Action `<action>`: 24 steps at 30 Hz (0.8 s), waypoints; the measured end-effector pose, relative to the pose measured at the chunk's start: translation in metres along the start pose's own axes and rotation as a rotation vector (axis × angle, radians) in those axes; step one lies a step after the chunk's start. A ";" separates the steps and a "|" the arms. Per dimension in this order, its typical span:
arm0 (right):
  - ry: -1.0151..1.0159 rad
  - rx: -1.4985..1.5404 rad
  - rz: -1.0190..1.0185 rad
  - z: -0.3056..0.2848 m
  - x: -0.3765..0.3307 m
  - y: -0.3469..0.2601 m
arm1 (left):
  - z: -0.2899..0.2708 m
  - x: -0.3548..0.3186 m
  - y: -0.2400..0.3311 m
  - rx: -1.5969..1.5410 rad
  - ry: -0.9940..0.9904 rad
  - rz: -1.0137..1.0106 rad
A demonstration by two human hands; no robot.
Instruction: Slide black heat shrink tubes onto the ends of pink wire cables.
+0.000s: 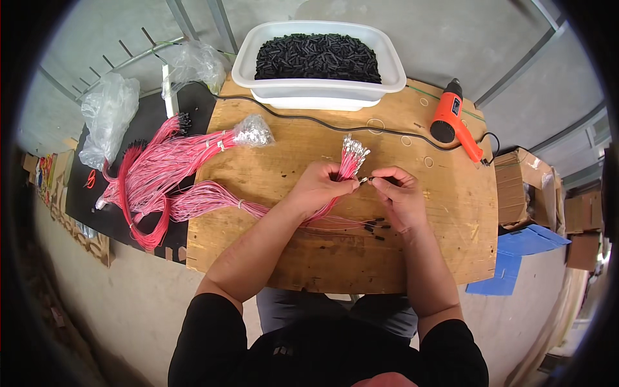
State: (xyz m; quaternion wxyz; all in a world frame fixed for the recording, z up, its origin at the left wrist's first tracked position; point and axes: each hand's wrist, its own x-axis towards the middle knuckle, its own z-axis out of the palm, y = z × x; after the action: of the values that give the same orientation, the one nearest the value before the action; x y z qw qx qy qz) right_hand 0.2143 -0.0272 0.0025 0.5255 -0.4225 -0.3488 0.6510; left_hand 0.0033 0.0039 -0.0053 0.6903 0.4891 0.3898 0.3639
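A: We log the left hand (320,185) closed around a bundle of pink wires (342,171), terminals fanned upward toward the far side; the bundle sits mid-board on the wooden board (335,258), its tail running left under the wrist.

B: Agreed; the right hand (398,193) has thumb and forefinger pressed together on a small dark piece at one wire's tip, just right of the left hand's fingertips; what exactly is pinched is too small for us to tell.

A: Progress, as we judge it: early; the terminals (354,149) in hand look bare and silvery; a few black sleeves (377,227) lie loose on the board near the right wrist.

B: Plenty left, we'd say; the white tub (319,87) at the far edge is heaped with black sleeves; a large spread of pink wire bundles (161,174) lies to the left, one end in a clear bag (253,131).

A: The orange heat gun (454,119) rests far right, untouched; we see no finished pile we can identify.
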 end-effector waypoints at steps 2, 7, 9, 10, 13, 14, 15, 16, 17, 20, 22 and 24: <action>0.011 -0.017 -0.009 -0.001 0.000 0.003 | -0.001 0.000 0.000 0.023 -0.014 0.007; 0.003 -0.046 -0.033 0.001 -0.001 0.004 | -0.003 0.001 -0.003 0.057 -0.010 0.005; -0.003 -0.058 -0.034 0.001 0.000 0.004 | -0.003 0.001 -0.003 0.065 -0.012 -0.002; 0.011 -0.053 -0.051 0.003 0.000 0.004 | -0.003 0.001 -0.001 0.090 -0.018 -0.011; 0.031 -0.050 -0.078 0.006 -0.001 0.003 | -0.002 0.002 0.000 0.114 -0.030 -0.012; 0.034 -0.047 -0.088 0.007 -0.001 0.003 | -0.002 0.001 0.000 0.117 -0.031 -0.003; 0.032 -0.047 -0.087 0.007 -0.001 0.003 | -0.002 0.001 0.000 0.117 -0.030 -0.003; 0.020 -0.059 -0.089 0.006 -0.001 0.004 | -0.003 0.001 -0.002 0.130 -0.029 0.006; 0.007 -0.071 -0.092 0.006 -0.001 0.005 | -0.003 0.001 -0.002 0.142 -0.030 0.014; 0.005 -0.104 -0.092 0.006 -0.002 0.005 | -0.002 0.000 0.000 0.152 -0.040 0.025; 0.014 -0.128 -0.098 0.006 -0.002 0.005 | -0.002 0.000 0.001 0.148 -0.039 0.021; 0.023 -0.152 -0.104 0.006 -0.001 0.006 | -0.001 0.000 0.001 0.144 -0.038 0.016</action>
State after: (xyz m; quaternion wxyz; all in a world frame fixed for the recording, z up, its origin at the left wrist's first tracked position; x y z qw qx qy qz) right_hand 0.2064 -0.0297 0.0002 0.5290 -0.4499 -0.4123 0.5897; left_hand 0.0017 0.0046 -0.0044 0.6576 0.5474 0.3979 0.3310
